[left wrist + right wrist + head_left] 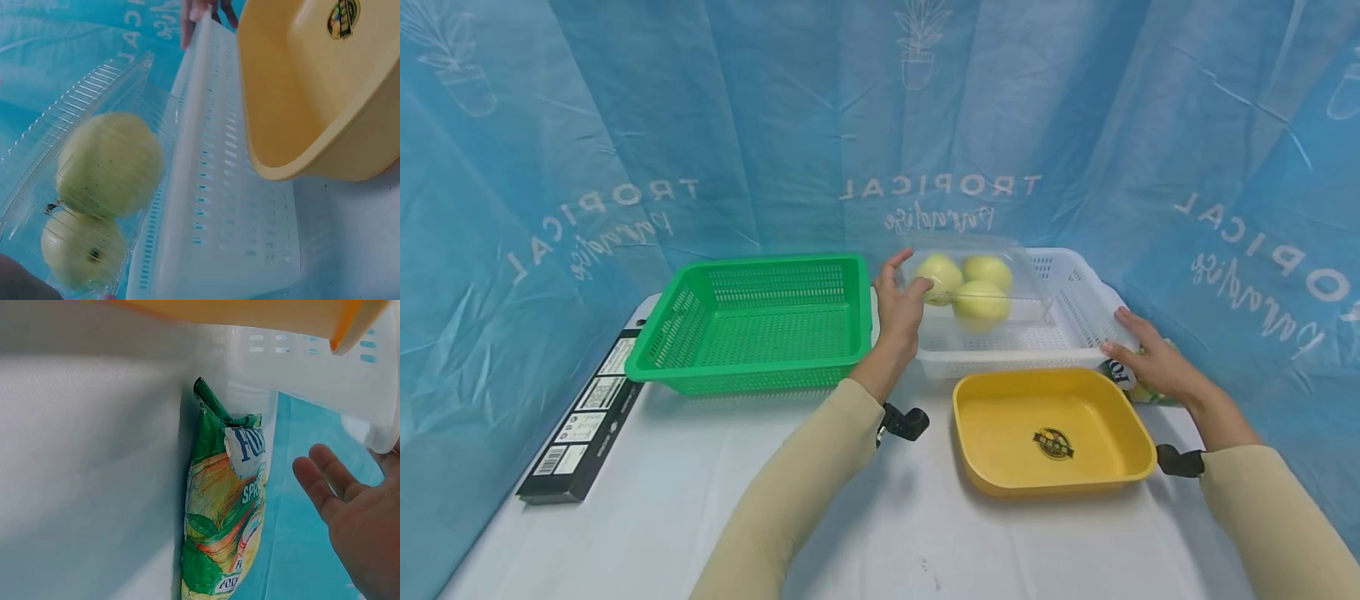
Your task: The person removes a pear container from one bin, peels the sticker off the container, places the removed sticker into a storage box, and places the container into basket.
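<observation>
My left hand (899, 310) grips the left end of a clear plastic clamshell box (1026, 287). Inside the box lie three pale green apples (981, 302), two of them visible in the left wrist view. The box is at the left part of a white perforated basket (1093, 312), its top above the back rim; whether it touches the basket floor cannot be told. At the basket's right end my right hand (1157, 362) holds the rim between thumb and fingers. The right wrist view shows two of its fingers (315, 481) extended below the rim.
A yellow tub (1052, 433) stands right in front of the white basket. Left of it is a green basket (775, 333), with a long black box (583, 417) beside that. A green snack bag (225, 506) lies below my right hand. Blue curtain surrounds the table.
</observation>
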`<state>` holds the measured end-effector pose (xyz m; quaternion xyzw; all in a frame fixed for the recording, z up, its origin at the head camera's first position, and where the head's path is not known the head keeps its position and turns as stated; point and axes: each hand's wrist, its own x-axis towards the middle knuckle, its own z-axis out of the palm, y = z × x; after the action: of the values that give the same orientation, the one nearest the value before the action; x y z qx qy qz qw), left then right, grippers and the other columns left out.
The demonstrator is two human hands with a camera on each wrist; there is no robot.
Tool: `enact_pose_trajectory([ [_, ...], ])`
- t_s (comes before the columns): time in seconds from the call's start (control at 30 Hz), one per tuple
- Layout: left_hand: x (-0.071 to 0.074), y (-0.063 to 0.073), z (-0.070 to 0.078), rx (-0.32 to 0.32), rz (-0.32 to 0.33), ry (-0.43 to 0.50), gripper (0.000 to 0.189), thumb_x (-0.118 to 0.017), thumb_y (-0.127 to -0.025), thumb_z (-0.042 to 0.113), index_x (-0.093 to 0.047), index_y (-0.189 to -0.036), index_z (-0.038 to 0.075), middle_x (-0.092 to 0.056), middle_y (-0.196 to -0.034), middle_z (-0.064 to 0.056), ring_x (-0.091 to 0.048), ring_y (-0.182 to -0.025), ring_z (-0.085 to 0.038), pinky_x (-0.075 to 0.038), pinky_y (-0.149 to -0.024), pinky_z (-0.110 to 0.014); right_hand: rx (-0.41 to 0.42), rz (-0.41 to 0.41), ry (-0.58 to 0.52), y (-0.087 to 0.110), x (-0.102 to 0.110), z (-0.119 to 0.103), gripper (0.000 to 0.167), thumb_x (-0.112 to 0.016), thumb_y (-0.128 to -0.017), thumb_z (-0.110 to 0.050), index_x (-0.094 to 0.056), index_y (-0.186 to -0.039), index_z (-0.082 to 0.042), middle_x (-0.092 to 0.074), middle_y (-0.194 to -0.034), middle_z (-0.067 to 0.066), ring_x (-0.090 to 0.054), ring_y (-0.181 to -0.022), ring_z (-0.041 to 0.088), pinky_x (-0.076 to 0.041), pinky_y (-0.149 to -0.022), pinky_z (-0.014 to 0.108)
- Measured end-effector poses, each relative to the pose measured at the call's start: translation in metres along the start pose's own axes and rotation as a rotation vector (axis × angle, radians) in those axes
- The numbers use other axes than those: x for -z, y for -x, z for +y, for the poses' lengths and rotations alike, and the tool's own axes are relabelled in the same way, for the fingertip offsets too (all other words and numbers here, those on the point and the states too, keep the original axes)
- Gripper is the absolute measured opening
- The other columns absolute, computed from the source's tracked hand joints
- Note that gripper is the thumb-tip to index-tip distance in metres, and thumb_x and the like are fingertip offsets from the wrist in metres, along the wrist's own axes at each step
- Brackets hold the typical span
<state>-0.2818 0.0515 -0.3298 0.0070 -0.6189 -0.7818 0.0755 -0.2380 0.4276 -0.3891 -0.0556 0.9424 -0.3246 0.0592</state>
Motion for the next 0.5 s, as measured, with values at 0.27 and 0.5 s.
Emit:
enact_pose_trajectory([
  [0.27, -0.015, -0.006, -0.014, -0.034, -0.011, -0.071, 0.051, -0.056, -0.083, 0.007, -0.052, -0.13, 0.026, -0.023, -0.148, -0.005, -0.036, -0.119, -0.03, -0.036, -0.07, -0.033, -0.014, 0.007, 0.012, 0.002, 0.0, 0.003, 0.083, -0.047, -0.095, -0.049, 0.008, -0.152, -0.023, 0.015, -0.158, 0.014, -0.002, -0.138, 0.057, -0.017, -0.094, 0.08],
  [0.5, -0.02, -0.01, -0.027, -0.093, -0.017, -0.154, 0.05, -0.054, -0.081, 0.009, -0.052, -0.129, 0.026, -0.027, -0.144, -0.005, -0.029, -0.127, -0.029, -0.035, -0.083, -0.039, -0.027, 0.008, 0.014, 0.001, 0.0, 0.0, 0.085, -0.048, -0.094, -0.051, 0.008, -0.152, -0.024, 0.015, -0.159, 0.013, -0.004, -0.138, 0.057, -0.018, -0.094, 0.079],
])
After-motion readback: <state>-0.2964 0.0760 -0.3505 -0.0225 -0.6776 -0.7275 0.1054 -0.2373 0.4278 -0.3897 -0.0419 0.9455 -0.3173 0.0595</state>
